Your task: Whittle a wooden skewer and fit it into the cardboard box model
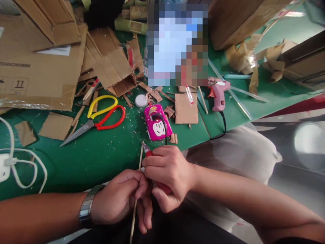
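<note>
My left hand (pixel 124 196), with a metal-banded watch (pixel 87 206) on its wrist, is closed around a thin wooden stick (pixel 133 220). The stick runs steeply from my lap up past the table edge. In my right hand (pixel 170 174) is a red-handled tool (pixel 148 152) with a short metal tip. That tip lies close beside the stick's upper end; whether they touch I cannot tell. Just beyond my hands sits a pink power socket box (pixel 159 130) with a black cord plugged in. Yellow-and-red-handled scissors (pixel 87 127) lie half open to its left.
A pink hot glue gun (pixel 218 95) stands at the right, near clear glue sticks (pixel 240 103). Cardboard scraps (pixel 186 108) and shavings litter the green table (pixel 101 162). Large cardboard boxes (pixel 50 78) fill the back left. A white cable (pixel 42 164) loops at the left edge.
</note>
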Demonstrator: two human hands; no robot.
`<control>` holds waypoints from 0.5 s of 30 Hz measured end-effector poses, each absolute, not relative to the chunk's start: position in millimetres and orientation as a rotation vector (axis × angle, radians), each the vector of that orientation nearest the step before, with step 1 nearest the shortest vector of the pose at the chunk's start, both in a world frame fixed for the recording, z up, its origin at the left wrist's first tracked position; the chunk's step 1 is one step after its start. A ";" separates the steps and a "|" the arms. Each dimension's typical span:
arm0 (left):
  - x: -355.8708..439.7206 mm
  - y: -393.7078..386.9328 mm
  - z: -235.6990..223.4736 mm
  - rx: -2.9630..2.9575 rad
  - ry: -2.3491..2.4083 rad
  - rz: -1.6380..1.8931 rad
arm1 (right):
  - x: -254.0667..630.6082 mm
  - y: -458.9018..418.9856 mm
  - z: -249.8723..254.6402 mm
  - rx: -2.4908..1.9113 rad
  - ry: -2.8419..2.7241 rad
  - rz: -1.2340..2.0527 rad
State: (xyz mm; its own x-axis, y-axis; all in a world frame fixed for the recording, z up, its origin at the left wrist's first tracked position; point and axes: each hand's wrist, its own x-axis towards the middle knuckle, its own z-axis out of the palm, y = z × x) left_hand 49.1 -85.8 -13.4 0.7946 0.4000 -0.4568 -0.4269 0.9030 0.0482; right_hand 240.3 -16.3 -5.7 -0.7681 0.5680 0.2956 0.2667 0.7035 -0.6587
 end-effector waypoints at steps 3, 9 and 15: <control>48.9 -85.3 -13.2 -0.053 0.482 0.432 | 239.4 -14.6 -8.6 -0.633 -2.422 0.804; 48.5 -87.5 -15.2 -0.038 0.466 0.447 | 238.3 -15.5 -12.8 -0.628 -2.453 0.763; 47.1 -87.0 -15.5 -0.021 0.483 0.448 | 237.2 -16.9 -13.3 -0.644 -2.472 0.714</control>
